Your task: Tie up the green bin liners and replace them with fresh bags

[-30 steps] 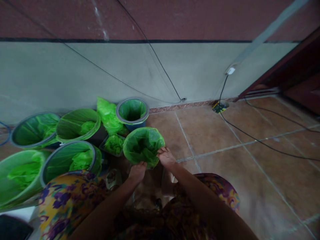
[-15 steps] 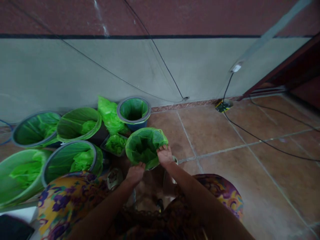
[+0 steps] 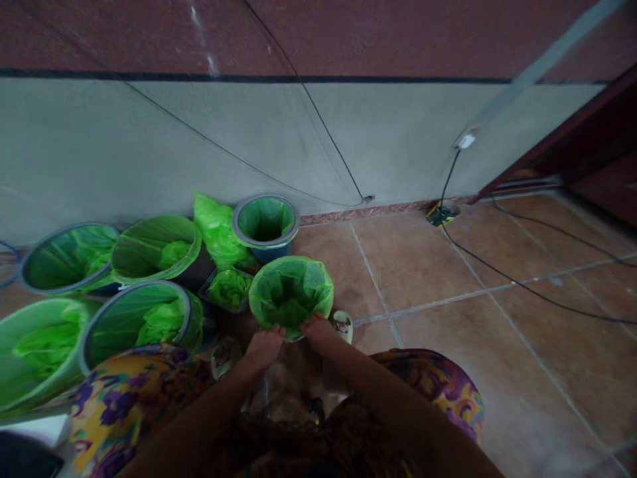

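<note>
Between my feet stands a round bin lined with a thin green plastic bag (image 3: 316, 282), its edge folded over the rim. My left hand (image 3: 267, 344) is closed on the bag's edge at the near left of the rim. Close by on the right, my right hand (image 3: 318, 329) also grips the bag's edge, fingers curled over the near rim. The bag hides most of the bin's outside. Just behind it, a blue bin with a grey rim (image 3: 237, 224) holds a green liner too.
To the left stand several green-lined bins, among them a grey-rimmed one (image 3: 187, 312) and a dark one (image 3: 198, 247). A bunched green bag (image 3: 213, 229) leans at the wall above a small basket (image 3: 239, 307). A black cable (image 3: 540, 295) crosses the tiled floor at right.
My right hand has slid along the rim from its right side to the near edge, closer to my left hand. The left hand stays near the same spot.
</note>
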The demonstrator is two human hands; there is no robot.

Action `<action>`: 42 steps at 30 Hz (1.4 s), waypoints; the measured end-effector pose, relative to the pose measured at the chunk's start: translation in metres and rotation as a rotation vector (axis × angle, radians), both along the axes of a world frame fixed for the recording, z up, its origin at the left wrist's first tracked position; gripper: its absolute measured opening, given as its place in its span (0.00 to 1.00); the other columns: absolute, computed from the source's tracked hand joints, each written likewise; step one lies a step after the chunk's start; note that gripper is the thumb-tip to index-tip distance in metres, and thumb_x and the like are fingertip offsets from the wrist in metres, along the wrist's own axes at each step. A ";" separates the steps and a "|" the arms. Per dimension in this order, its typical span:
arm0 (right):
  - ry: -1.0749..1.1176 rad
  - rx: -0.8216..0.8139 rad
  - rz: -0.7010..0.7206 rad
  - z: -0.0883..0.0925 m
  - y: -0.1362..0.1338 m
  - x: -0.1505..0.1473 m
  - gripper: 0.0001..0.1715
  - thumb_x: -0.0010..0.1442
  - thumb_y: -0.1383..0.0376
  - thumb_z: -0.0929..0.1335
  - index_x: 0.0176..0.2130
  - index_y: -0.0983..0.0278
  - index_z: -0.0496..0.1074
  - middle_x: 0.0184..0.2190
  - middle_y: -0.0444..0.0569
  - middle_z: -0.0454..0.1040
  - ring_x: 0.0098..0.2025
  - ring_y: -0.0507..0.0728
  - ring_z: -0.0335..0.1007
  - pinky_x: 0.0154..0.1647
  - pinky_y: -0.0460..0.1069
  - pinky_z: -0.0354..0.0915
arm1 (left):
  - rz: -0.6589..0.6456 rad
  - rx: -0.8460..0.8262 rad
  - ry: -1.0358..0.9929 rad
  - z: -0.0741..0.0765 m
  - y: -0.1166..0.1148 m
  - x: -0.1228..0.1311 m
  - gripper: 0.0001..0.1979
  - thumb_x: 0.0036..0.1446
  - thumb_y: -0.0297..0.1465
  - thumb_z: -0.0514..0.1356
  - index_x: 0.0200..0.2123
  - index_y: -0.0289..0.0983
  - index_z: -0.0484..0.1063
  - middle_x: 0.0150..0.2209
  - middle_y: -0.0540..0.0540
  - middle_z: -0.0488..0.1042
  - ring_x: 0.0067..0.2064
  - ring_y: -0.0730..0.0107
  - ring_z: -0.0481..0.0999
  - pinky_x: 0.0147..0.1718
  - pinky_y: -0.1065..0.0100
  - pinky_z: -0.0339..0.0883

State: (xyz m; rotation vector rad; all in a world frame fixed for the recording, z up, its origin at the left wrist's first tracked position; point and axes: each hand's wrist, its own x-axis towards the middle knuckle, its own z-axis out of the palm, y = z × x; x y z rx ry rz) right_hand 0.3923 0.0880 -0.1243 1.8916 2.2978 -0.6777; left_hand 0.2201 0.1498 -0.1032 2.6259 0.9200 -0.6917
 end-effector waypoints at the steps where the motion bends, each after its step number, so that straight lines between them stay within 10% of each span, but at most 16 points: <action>1: -0.001 0.012 -0.007 0.001 0.001 0.002 0.15 0.59 0.74 0.61 0.40 0.69 0.75 0.39 0.56 0.76 0.44 0.59 0.69 0.59 0.56 0.53 | -0.023 0.003 -0.003 0.001 0.005 -0.003 0.18 0.60 0.21 0.45 0.48 0.33 0.69 0.46 0.38 0.73 0.44 0.61 0.77 0.40 0.63 0.71; 9: 0.145 0.112 -0.081 0.040 0.002 0.011 0.24 0.56 0.73 0.62 0.52 0.64 0.70 0.48 0.54 0.72 0.52 0.58 0.64 0.60 0.53 0.53 | -0.043 0.115 0.036 0.027 0.065 -0.030 0.19 0.58 0.19 0.49 0.49 0.35 0.71 0.56 0.34 0.68 0.40 0.62 0.79 0.39 0.62 0.72; 14: 0.126 0.142 -0.278 0.052 0.004 0.036 0.23 0.57 0.75 0.60 0.49 0.63 0.73 0.48 0.52 0.74 0.50 0.56 0.66 0.56 0.48 0.57 | 0.070 0.143 -0.029 0.043 0.044 -0.013 0.28 0.56 0.20 0.52 0.60 0.37 0.60 0.63 0.34 0.57 0.46 0.60 0.77 0.42 0.60 0.72; 20: 0.086 0.074 -0.087 0.030 0.005 0.029 0.18 0.59 0.73 0.61 0.44 0.64 0.75 0.45 0.52 0.76 0.50 0.56 0.67 0.56 0.50 0.57 | 0.177 -0.046 -0.131 0.019 -0.004 0.026 0.15 0.64 0.30 0.47 0.48 0.36 0.70 0.48 0.40 0.73 0.46 0.64 0.77 0.44 0.65 0.70; 32: -0.063 0.069 0.144 -0.016 0.020 0.011 0.14 0.58 0.71 0.62 0.39 0.67 0.76 0.36 0.53 0.77 0.41 0.57 0.71 0.65 0.57 0.46 | 0.014 -0.035 -0.072 -0.012 0.011 0.003 0.14 0.60 0.25 0.48 0.43 0.37 0.72 0.44 0.41 0.75 0.43 0.63 0.77 0.40 0.64 0.70; 42: 0.167 0.163 -0.082 0.059 0.007 0.024 0.27 0.54 0.72 0.63 0.53 0.61 0.70 0.50 0.51 0.73 0.54 0.57 0.66 0.59 0.52 0.56 | 0.050 0.075 0.008 0.026 0.046 -0.035 0.21 0.55 0.18 0.49 0.50 0.34 0.70 0.55 0.35 0.69 0.44 0.59 0.77 0.39 0.61 0.71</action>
